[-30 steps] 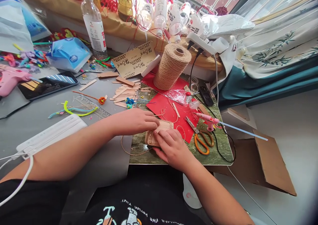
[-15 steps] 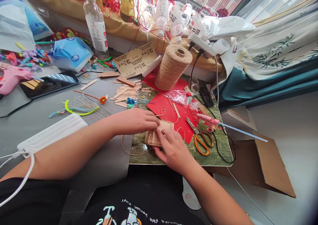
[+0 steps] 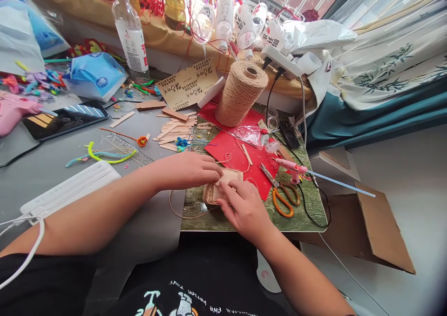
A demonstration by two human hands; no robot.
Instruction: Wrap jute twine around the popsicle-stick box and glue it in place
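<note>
A small flat box of wooden craft sticks [image 3: 213, 197], edged with twine, lies at the front of the green wood-patterned board. My left hand [image 3: 195, 171] is closed over its far left side with bent fingers; the fingertips are partly hidden. On its top and right side rests my right hand [image 3: 244, 204], fingers curled and thumb near the front edge. The two hands' fingertips nearly meet over the top. Loose twine [image 3: 172, 203] loops out to the left of the box, and more twine curls behind it on red paper [image 3: 226, 146].
Orange-handled scissors [image 3: 283, 197] and a pink glue gun [image 3: 291, 167] with a long glue stick lie to the right. Behind stands a twine spool [image 3: 240, 95]. Craft sticks [image 3: 176, 132], sandpaper [image 3: 190, 85], a ruler [image 3: 134, 151] and a white power strip [image 3: 71, 188] are further left.
My right thumb has come up from under the box's front edge towards its top. My left hand stays almost in place. The view has shifted slightly.
</note>
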